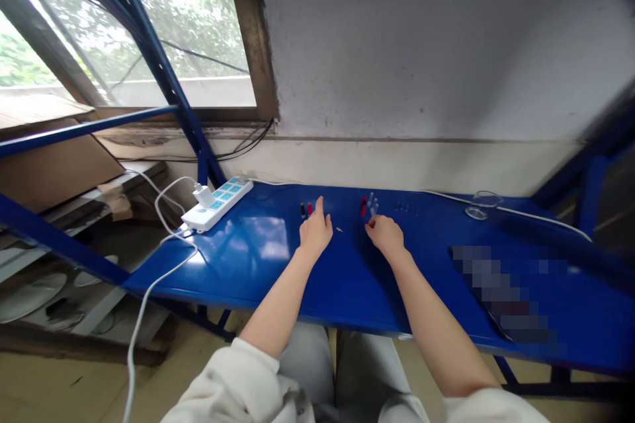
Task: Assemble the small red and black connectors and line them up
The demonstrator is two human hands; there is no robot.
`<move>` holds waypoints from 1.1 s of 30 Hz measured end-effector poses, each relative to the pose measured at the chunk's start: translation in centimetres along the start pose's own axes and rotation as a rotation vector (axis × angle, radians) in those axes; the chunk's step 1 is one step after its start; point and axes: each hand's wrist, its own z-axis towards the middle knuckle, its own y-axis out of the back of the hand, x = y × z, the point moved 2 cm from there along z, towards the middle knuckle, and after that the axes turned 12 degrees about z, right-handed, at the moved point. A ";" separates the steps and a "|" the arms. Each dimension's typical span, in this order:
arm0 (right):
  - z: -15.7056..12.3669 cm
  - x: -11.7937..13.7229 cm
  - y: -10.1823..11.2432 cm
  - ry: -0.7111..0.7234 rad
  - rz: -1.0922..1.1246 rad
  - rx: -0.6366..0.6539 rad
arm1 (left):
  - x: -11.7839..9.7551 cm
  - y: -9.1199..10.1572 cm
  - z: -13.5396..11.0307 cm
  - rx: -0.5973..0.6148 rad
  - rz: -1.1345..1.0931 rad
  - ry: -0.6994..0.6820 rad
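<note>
My left hand (315, 232) is over the blue tabletop (347, 277), its index finger stretched forward and its thumb apart, with nothing visible in it. Just beyond it stand a small black cylinder (302, 211) and a small red cylinder (309, 209). My right hand (387, 235) has its fingertips pinched together; what they hold, if anything, is too small to make out. Close beyond those fingers are small red pieces (364, 205) and several clear little tubes (374, 205). A tiny pale pointed piece (339, 230) lies between my hands.
At the left end sits a white power strip (218, 205) with a plugged-in charger (202, 195) and trailing cable. Tiny clear pieces (401, 207) lie right of the tubes. Farther right are a clear round dish (476, 213) and a dark blurred flat object (496, 291). A wall stands behind.
</note>
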 end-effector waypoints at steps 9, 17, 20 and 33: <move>-1.2 2.1 -1.1 0.297 0.168 0.042 | 1.7 -0.6 0.7 0.078 0.126 0.133; -1.1 2.1 -1.3 0.337 0.243 0.039 | 2.2 -0.7 1.0 -0.024 -0.068 0.156; -1.1 2.3 -1.4 0.325 0.322 -0.034 | 1.5 -0.7 1.1 -0.074 -0.416 0.065; -1.3 3.2 -1.1 0.218 1.022 -0.029 | -1.8 -0.7 -0.1 0.127 -1.157 -0.091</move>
